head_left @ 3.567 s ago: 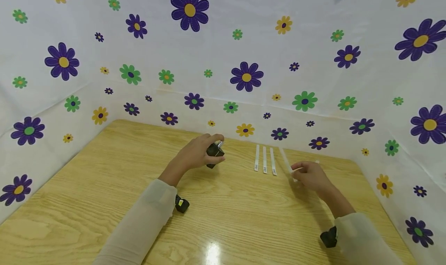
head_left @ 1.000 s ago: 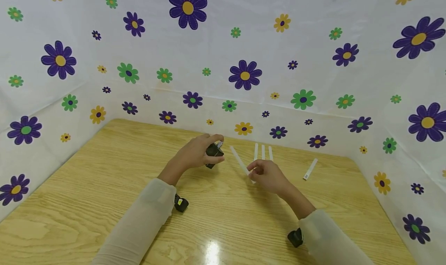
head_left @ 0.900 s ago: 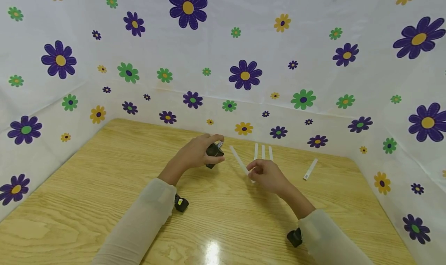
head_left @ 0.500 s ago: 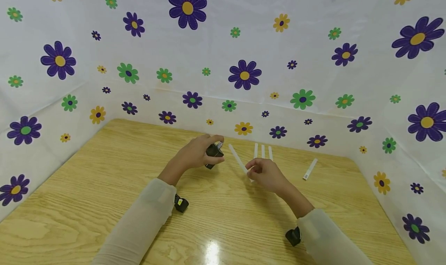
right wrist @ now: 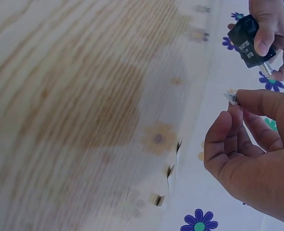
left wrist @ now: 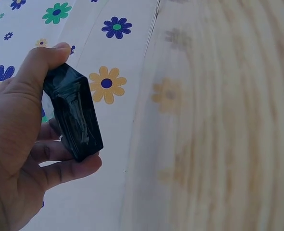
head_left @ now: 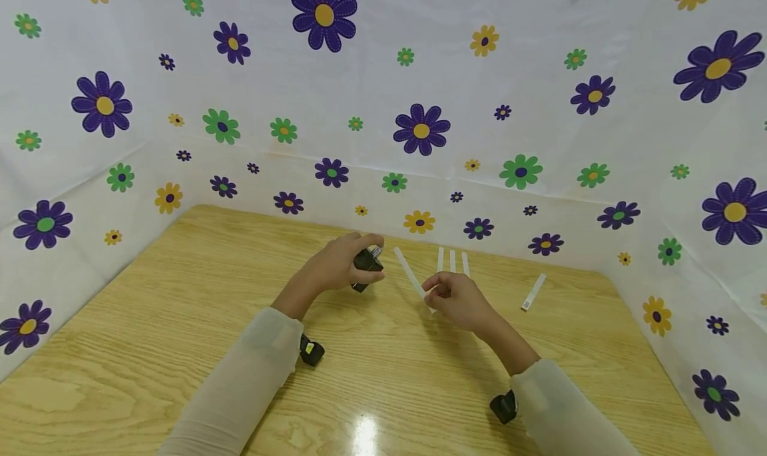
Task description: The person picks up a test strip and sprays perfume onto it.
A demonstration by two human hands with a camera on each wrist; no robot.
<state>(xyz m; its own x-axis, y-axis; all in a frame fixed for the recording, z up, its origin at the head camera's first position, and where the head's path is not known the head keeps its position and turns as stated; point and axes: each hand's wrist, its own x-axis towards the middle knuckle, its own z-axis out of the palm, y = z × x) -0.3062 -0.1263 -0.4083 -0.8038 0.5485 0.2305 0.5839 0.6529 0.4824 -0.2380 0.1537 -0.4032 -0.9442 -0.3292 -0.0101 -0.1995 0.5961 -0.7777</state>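
Observation:
A dark glass perfume bottle (head_left: pixel 367 261) with a silver spray nozzle is gripped by my left hand (head_left: pixel 335 263), above the table, the index finger on the nozzle top. The left wrist view shows the bottle (left wrist: pixel 77 115) between thumb and fingers. My right hand (head_left: pixel 461 303) pinches the near end of a white paper test strip (head_left: pixel 409 269) between thumb and fingertips. Its far end points towards the nozzle, a small gap apart. In the right wrist view, only the labelled tip of the strip (right wrist: pixel 232 99) shows, below the nozzle.
Three white test strips (head_left: pixel 452 261) lie side by side behind my right hand, their near ends hidden. Another strip (head_left: pixel 533 291) lies alone further right. The wooden table (head_left: pixel 371 363) is enclosed by flower-printed white cloth (head_left: pixel 359 90) on three sides.
Since the oldest frame, my right hand has carried its strip left towards the bottle, uncovering the lone strip. Lately the bottle and left index finger have shifted only slightly.

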